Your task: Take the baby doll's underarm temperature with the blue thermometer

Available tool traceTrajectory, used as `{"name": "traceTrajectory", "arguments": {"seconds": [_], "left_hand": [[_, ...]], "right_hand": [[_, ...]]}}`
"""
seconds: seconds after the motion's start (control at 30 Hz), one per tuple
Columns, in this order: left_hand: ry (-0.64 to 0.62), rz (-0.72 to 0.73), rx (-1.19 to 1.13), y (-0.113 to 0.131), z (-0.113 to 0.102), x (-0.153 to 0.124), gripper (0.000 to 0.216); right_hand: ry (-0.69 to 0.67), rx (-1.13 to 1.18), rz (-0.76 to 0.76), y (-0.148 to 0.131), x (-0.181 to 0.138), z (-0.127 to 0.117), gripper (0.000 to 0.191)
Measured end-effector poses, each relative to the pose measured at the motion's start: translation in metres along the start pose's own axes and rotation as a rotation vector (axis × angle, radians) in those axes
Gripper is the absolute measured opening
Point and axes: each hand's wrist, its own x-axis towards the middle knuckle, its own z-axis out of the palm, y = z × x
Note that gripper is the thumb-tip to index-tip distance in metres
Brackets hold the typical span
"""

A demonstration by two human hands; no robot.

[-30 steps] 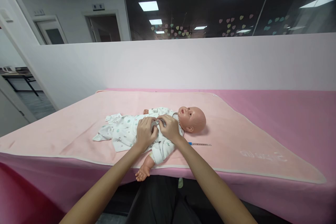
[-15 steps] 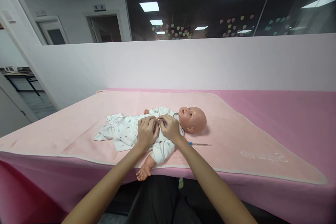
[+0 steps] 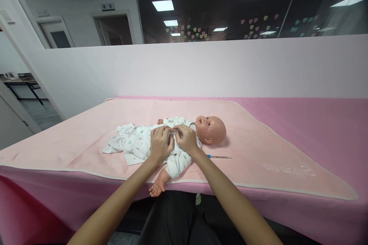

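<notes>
Bare forearms point(image 3: 230, 195), black trousers point(image 3: 172, 218)

A bald, bare-headed baby doll point(image 3: 212, 130) lies on its back across the peach mat point(image 3: 264, 149), head to the right, its near forearm point(image 3: 160, 182) reaching past the mat's edge. Its white outfit point(image 3: 138, 139), patterned with small green and dark prints, lies flat and creased toward the leg end; the chest closure is hidden.

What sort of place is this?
Possibly an infant-care training room in an office-like building: a dressed baby doll lies on a pink mat, and a signed doorway and heart shapes show in the windows behind.
</notes>
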Motion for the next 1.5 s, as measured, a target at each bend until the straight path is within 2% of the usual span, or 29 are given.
{"name": "traceTrajectory", "arguments": {"seconds": [0.27,0.47,0.67,0.8,0.9,1.07,1.27,1.5], "left_hand": [[0.013,-0.047,0.012,-0.002,0.002,0.0,0.01],[0.105,-0.193,-0.013,-0.009,-0.007,-0.009,0.005],[-0.035,-0.217,-0.111,-0.027,-0.024,-0.025,0.01],[-0.082,-0.213,-0.113,-0.029,-0.026,-0.028,0.013],[-0.079,-0.221,-0.088,-0.027,-0.025,-0.028,0.013],[-0.058,-0.223,-0.096,-0.023,-0.026,-0.027,0.012],[-0.045,-0.276,-0.167,-0.022,-0.027,-0.026,0.013],[0.028,-0.293,-0.258,-0.021,-0.026,-0.027,0.011]], "right_hand": [[0.033,0.011,0.013,-0.002,0.0,-0.001,0.022],[0.018,0.002,-0.012,0.0,0.0,0.0,0.023],[0.017,-0.047,-0.022,-0.003,-0.002,-0.002,0.026],[-0.087,-0.129,-0.204,-0.015,0.0,-0.003,0.029],[-0.212,-0.165,-0.303,-0.026,0.002,0.001,0.021],[-0.21,-0.216,-0.199,-0.033,0.001,0.009,0.013],[-0.22,-0.253,-0.17,-0.032,-0.004,0.009,0.018],[-0.182,-0.268,-0.153,-0.032,-0.003,0.011,0.018]]}}
